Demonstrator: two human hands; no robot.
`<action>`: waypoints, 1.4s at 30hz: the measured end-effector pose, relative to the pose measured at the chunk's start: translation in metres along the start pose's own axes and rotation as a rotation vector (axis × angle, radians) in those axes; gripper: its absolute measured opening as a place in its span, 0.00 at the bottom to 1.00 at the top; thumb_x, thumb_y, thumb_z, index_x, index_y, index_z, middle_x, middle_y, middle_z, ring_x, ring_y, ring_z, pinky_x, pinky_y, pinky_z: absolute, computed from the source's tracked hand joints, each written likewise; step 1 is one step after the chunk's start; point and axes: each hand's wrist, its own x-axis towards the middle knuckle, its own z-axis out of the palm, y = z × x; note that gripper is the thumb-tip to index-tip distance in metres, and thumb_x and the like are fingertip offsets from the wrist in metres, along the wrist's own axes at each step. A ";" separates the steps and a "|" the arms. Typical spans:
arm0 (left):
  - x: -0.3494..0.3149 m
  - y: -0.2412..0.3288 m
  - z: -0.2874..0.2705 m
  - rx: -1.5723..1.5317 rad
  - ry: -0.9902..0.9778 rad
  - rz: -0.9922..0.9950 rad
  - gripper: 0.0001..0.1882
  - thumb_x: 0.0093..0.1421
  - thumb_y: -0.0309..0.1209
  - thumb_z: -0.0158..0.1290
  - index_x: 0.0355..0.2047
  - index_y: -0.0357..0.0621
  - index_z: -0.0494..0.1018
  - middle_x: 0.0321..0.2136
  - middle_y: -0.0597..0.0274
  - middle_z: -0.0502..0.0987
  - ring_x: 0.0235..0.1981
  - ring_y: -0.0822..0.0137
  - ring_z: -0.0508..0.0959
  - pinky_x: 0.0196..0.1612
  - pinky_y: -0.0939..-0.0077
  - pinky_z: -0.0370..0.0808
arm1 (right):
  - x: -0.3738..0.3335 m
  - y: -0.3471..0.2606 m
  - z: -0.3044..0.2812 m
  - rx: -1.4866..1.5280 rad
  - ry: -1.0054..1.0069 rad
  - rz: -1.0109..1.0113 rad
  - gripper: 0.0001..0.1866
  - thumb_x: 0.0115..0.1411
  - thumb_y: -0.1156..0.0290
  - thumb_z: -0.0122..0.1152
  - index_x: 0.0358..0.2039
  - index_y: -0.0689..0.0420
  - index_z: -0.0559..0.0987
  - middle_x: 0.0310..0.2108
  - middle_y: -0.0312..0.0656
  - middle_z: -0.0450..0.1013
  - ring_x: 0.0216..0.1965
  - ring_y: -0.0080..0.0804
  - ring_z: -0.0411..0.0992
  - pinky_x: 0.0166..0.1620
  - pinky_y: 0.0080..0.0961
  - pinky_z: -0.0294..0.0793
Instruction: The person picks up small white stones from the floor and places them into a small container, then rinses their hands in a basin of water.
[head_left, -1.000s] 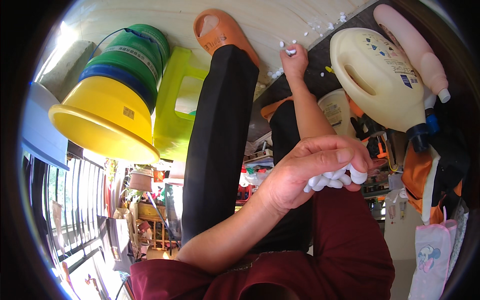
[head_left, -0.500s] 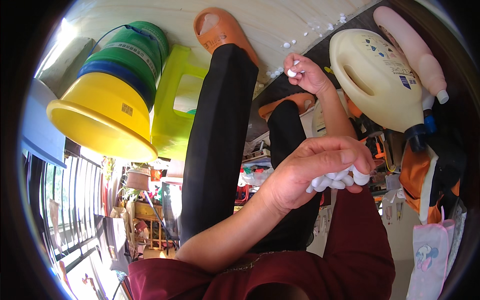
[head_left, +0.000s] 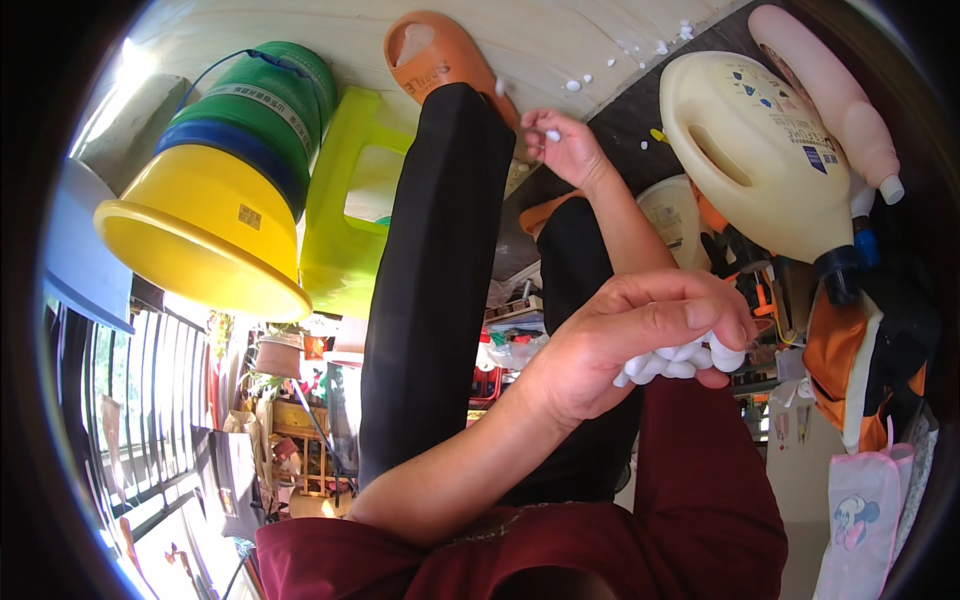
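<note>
My left hand (head_left: 650, 335) is curled round several smooth white pebbles (head_left: 680, 362), which show below its fingers. Farther off, my right hand (head_left: 565, 148) has its fingers partly bent, with one white pebble (head_left: 553, 135) among them. Another, slightly blurred pebble (head_left: 500, 87) shows beside the orange slipper (head_left: 435, 62) on my left foot; whether it is in the air or on something I cannot tell. Several loose white pebbles (head_left: 573, 86) lie scattered on the pale floor past my right hand.
On the left stand a yellow basin (head_left: 200, 230), a green bucket (head_left: 265, 100) and a lime-green plastic stool (head_left: 330, 220). A large cream jug (head_left: 750, 150) and a pink bottle (head_left: 830, 100) are at the right. An orange and black bag (head_left: 845, 360) is below them.
My right hand has moved left toward the orange slipper and its fingers have loosened. A pebble now shows beside that slipper. My left hand stays almost still round its pebbles.
</note>
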 end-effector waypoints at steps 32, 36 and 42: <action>0.003 0.010 0.006 -0.042 -0.086 0.026 0.17 0.59 0.39 0.48 0.31 0.33 0.74 0.40 0.42 0.69 0.36 0.56 0.76 0.42 0.68 0.75 | 0.005 -0.083 0.018 -0.159 0.301 -0.394 0.16 0.60 0.59 0.54 0.38 0.60 0.72 0.22 0.29 0.62 0.19 0.16 0.57 0.22 0.13 0.57; 0.000 0.018 0.009 -0.060 -0.091 0.029 0.13 0.60 0.35 0.47 0.32 0.37 0.74 0.38 0.54 0.72 0.37 0.67 0.74 0.38 0.75 0.74 | 0.035 -0.120 0.052 -0.861 0.588 -0.517 0.19 0.58 0.55 0.55 0.37 0.59 0.73 0.17 0.31 0.66 0.18 0.19 0.63 0.23 0.17 0.62; -0.002 0.024 0.010 -0.067 -0.066 0.032 0.14 0.60 0.37 0.48 0.32 0.36 0.74 0.40 0.53 0.72 0.36 0.67 0.75 0.38 0.75 0.74 | 0.075 -0.117 0.065 -1.674 0.770 -0.812 0.19 0.55 0.56 0.56 0.42 0.54 0.69 0.29 0.49 0.76 0.32 0.47 0.74 0.35 0.40 0.71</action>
